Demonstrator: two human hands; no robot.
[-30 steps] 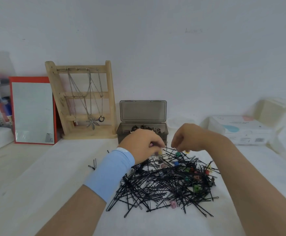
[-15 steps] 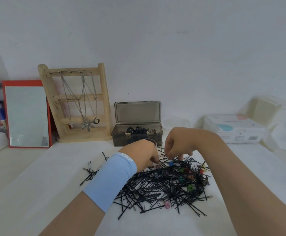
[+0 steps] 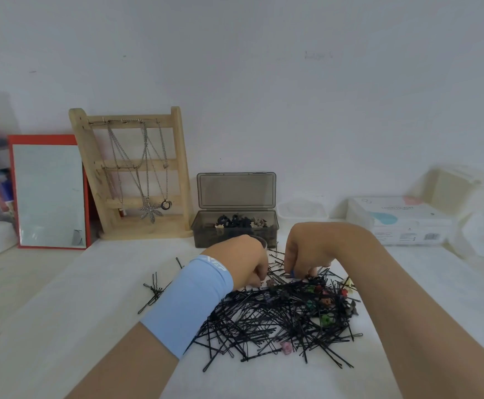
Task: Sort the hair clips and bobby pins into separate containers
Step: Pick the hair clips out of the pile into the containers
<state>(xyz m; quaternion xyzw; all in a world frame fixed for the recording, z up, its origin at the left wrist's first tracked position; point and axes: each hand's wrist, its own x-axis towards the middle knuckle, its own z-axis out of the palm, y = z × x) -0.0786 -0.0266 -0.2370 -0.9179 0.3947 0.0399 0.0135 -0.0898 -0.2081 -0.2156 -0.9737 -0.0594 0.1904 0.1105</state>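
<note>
A tangled pile of black bobby pins (image 3: 266, 318) lies on the white table, with small coloured hair clips mixed in, such as a green one (image 3: 325, 320) and a pink one (image 3: 286, 347). My left hand (image 3: 243, 262), with a light blue wristband, reaches its curled fingers down into the pile's far edge; what they hold is hidden. Beside it, my right hand (image 3: 307, 249) pinches at a small blue hair clip (image 3: 292, 273). Behind my hands a smoky grey box (image 3: 206, 228) with its lid up holds several small clips. A dark round rim (image 3: 261, 240) peeks out behind my left hand.
A few stray bobby pins (image 3: 154, 292) lie left of the pile. Against the wall stand a wooden necklace stand (image 3: 177, 168) and a red-framed mirror (image 3: 48, 194). At right are a clear tub (image 3: 304, 210), a white pack (image 3: 399, 220) and a cream container (image 3: 453, 188).
Both hands have dropped from just above the pile onto its far edge. My right fingers have closed down over the blue clip. The view has shifted slightly.
</note>
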